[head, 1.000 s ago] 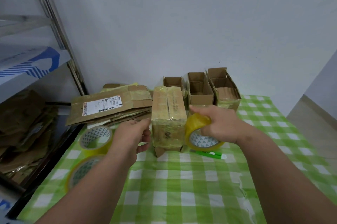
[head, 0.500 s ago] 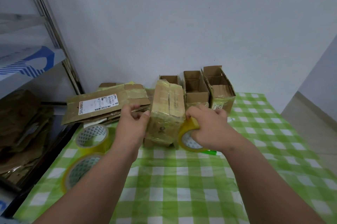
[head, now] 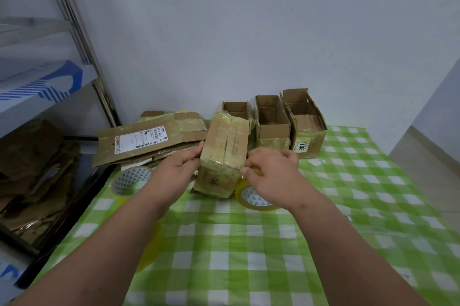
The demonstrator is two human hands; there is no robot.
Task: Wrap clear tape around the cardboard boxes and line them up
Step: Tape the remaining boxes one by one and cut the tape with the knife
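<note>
My left hand holds the left side of the closed box at the centre of the frame, thumb on its top edge and fingers curled against its side. The box is tilted, its far end raised and its near end down on the green checked tablecloth, and shiny tape already covers its near face. My right hand sits at the box's right near corner, fingers curled, pinching at the tape there; right under that hand the tape roll lies on the cloth, touching the box. Whether my fingers also grip the roll I cannot tell.

Behind the closed box, against the wall, three open boxes stand in a row: one mostly hidden, a middle one, and a right one with a "108" label on its front. Left of centre lies a stack of flattened cardboard with a shipping label. A second roll lies in front of that stack, just left of my left forearm. At the left edge stands a metal shelf with more cardboard low down.
</note>
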